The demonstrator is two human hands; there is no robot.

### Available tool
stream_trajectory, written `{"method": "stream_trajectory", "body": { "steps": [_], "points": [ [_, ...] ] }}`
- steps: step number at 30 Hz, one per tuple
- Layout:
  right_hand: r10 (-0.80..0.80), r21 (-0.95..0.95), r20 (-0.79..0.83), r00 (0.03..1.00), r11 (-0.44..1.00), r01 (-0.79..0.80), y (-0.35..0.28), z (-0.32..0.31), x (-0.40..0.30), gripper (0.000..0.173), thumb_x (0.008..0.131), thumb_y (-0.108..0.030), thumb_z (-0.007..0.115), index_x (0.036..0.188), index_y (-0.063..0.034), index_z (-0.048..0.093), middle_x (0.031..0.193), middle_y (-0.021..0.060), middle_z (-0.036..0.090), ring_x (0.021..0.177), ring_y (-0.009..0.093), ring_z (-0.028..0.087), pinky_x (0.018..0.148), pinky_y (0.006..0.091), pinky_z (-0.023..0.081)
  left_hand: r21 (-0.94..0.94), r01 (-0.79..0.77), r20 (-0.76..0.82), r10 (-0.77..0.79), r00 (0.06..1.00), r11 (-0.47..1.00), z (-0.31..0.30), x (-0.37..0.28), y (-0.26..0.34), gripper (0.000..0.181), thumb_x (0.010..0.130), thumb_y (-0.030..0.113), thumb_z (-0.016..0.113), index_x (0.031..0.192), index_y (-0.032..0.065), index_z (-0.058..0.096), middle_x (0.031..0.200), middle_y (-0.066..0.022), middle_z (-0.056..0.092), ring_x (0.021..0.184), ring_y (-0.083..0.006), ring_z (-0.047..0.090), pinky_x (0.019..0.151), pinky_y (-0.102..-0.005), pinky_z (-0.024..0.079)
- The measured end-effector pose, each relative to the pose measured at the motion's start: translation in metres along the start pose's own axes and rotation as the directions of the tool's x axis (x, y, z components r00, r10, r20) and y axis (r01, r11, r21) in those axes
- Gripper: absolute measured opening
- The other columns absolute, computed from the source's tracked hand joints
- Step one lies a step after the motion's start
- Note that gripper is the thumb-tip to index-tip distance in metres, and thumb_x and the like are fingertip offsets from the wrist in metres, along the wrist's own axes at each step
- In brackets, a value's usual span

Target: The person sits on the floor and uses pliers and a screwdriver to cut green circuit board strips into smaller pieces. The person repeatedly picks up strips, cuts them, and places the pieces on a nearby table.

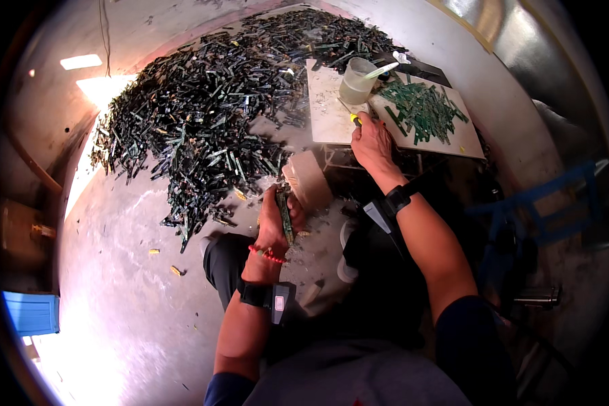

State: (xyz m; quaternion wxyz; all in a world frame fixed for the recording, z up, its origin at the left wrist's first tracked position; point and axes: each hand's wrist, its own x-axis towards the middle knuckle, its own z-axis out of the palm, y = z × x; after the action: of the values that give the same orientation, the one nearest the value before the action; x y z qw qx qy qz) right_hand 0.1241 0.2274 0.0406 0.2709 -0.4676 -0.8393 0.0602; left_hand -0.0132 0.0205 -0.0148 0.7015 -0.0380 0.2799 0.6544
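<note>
My left hand [279, 213] holds a narrow green strip, apparently a circuit board piece [285, 215], low over the floor beside a brown cardboard box [308, 180]. At the near edge of a pale board [330, 124], my right hand [373, 137] is closed around a screwdriver with a yellow and dark handle [356, 120], its thin shaft pointing up and left. Just beyond stands a translucent plastic cup [357, 81] with pale contents. A white-handled brush or similar tool [382, 70] leans at its rim. Green strips [424, 111] lie heaped on the board's right part.
A large heap of dark strips [208, 111] spreads over the floor against the walls. Small yellow pieces [176, 271] lie on the floor at left. A blue plastic stool or frame [538, 203] stands at right, and a blue container [33, 312] at far left.
</note>
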Motion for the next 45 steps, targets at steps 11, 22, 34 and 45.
{"method": "stream_trajectory", "body": {
  "steps": [11,22,34,45],
  "points": [
    [-0.205,-0.043,-0.131,0.970,0.979,0.201,-0.024,0.014,0.006,0.032,0.074,-0.019,0.068,0.100,-0.0015,0.062,0.103,0.0183,0.061,0.096,0.037,0.057,0.083,0.0437,0.047,0.087,-0.020,-0.184,0.036,0.982,0.996,0.012,-0.012,0.004,0.051,0.092,0.054,0.033,0.062,0.0136,0.042,0.050,-0.0014,0.035,0.040,-0.0177,0.031,0.038,-0.0302,0.024],
    [-0.670,0.698,0.445,0.594,0.675,0.238,-0.081,-0.041,-0.069,0.068,0.059,-0.017,0.084,0.120,-0.0050,0.056,0.129,0.0146,0.052,0.118,0.031,0.051,0.099,0.0365,0.042,0.097,-0.124,-0.221,0.143,0.965,0.988,0.020,-0.009,-0.005,0.044,0.095,0.047,0.031,0.075,0.0123,0.049,0.057,0.0001,0.045,0.048,-0.0140,0.044,0.042,-0.0271,0.037],
    [-0.697,0.746,0.422,0.579,0.630,0.215,-0.081,-0.035,-0.072,0.058,0.058,-0.020,0.084,0.108,-0.0017,0.061,0.125,0.0148,0.055,0.102,0.032,0.058,0.086,0.0370,0.050,0.265,-0.146,-0.219,0.208,0.953,0.953,0.013,-0.004,-0.012,0.039,0.096,0.042,0.032,0.093,0.0088,0.052,0.065,-0.0018,0.047,0.056,-0.0139,0.046,0.047,-0.0270,0.038],
    [-0.743,0.612,0.272,0.611,0.624,0.486,-0.079,-0.025,-0.082,0.042,0.073,-0.027,0.075,0.102,-0.0021,0.061,0.113,0.0152,0.059,0.093,0.033,0.062,0.080,0.0383,0.052,0.729,-0.675,0.597,0.585,0.548,-0.112,-0.012,-0.007,-0.019,0.044,0.066,-0.002,0.065,0.107,0.0011,0.050,0.088,-0.0085,0.059,0.081,-0.0203,0.060,0.069,-0.0296,0.051]
  ]
}}
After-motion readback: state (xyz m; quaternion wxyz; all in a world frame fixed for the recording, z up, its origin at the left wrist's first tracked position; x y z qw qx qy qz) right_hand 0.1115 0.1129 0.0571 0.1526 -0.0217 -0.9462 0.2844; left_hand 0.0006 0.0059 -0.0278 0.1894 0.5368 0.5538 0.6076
